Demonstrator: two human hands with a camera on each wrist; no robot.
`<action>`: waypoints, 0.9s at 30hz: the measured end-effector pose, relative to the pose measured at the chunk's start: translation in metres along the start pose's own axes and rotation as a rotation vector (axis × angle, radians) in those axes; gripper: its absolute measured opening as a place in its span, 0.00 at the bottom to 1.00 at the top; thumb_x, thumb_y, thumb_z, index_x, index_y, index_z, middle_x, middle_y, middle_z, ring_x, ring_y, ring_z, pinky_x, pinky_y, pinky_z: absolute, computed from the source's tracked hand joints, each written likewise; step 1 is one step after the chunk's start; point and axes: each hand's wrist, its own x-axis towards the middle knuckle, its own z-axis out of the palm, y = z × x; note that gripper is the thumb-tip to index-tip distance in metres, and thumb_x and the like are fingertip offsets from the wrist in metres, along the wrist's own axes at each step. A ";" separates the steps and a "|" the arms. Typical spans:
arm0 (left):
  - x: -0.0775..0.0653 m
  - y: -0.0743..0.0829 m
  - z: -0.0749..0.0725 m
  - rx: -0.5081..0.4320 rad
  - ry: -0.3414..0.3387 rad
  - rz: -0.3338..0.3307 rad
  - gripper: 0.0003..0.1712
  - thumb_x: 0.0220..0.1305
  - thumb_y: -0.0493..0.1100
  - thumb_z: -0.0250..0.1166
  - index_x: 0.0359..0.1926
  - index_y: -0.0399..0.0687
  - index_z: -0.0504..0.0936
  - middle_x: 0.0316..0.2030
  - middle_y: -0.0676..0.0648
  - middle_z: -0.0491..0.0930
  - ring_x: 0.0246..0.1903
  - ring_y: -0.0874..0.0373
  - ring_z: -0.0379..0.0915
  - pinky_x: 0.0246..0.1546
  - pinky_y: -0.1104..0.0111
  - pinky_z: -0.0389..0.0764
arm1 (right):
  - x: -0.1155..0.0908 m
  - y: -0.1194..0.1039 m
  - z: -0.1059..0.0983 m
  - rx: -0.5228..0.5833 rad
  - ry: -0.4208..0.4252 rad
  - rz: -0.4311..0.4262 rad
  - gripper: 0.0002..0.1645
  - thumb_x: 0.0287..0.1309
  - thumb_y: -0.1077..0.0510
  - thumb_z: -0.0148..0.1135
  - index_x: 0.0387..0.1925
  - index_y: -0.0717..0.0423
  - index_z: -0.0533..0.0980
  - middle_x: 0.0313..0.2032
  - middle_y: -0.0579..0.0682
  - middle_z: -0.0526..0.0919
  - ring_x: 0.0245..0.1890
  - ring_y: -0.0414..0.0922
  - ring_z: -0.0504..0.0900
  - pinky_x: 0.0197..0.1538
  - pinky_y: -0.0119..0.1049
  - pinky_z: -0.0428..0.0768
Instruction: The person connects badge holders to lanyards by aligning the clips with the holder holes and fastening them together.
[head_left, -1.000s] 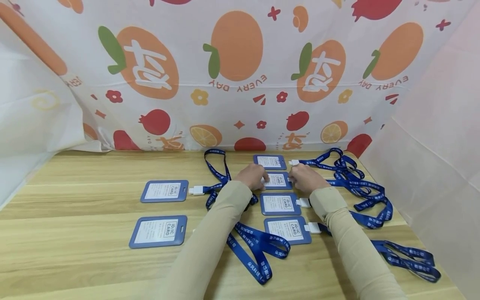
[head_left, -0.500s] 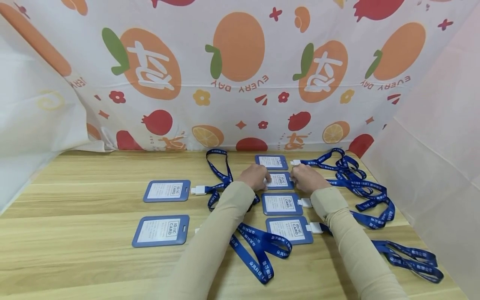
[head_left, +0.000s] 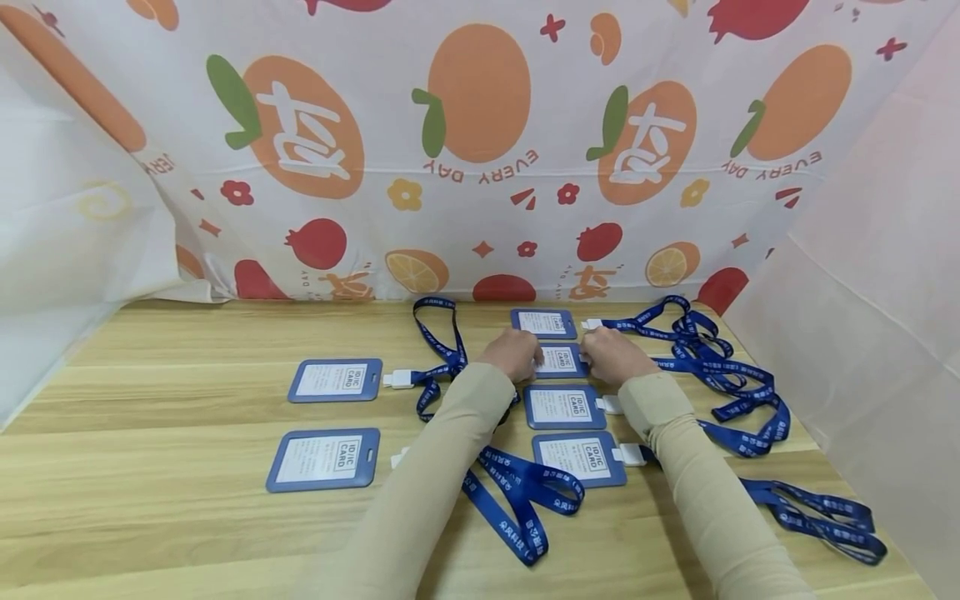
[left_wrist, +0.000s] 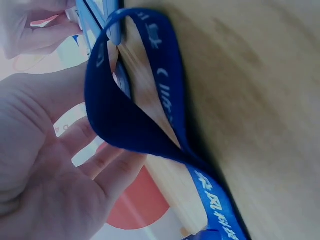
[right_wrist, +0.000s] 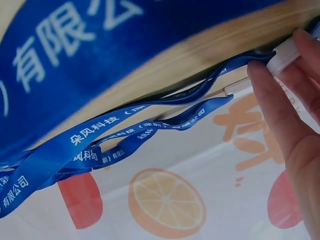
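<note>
Both hands are at the second blue ID badge holder (head_left: 558,361) from the back in the right-hand column. My left hand (head_left: 513,354) grips its left end, the fingertips partly hidden by the hand itself. At the opposite end, my right hand (head_left: 617,357) pinches the white clip (right_wrist: 286,56) of a blue lanyard (right_wrist: 107,117) between thumb and fingers. The clip sits right at the holder's slotted end. In the left wrist view a lanyard loop (left_wrist: 167,85) crosses in front of the left thumb.
Three more holders share that column, including a front one (head_left: 573,460) and a back one (head_left: 542,323). Two holders (head_left: 335,380) lie at left. Lanyards (head_left: 720,375) are bunched along the right edge, another (head_left: 517,500) below the left forearm. A fruit-print cloth (head_left: 480,217) hangs behind the table.
The head view has shifted slightly. Both hands stay at the same holder and clip, with the left fingers a touch closer in over the holder's left end.
</note>
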 end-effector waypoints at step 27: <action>-0.002 0.000 -0.002 0.003 0.004 0.032 0.15 0.63 0.35 0.72 0.52 0.46 0.89 0.60 0.44 0.79 0.65 0.49 0.70 0.65 0.60 0.70 | -0.001 -0.002 0.000 -0.015 -0.013 0.016 0.07 0.56 0.74 0.69 0.38 0.69 0.84 0.30 0.57 0.85 0.30 0.48 0.84 0.38 0.39 0.85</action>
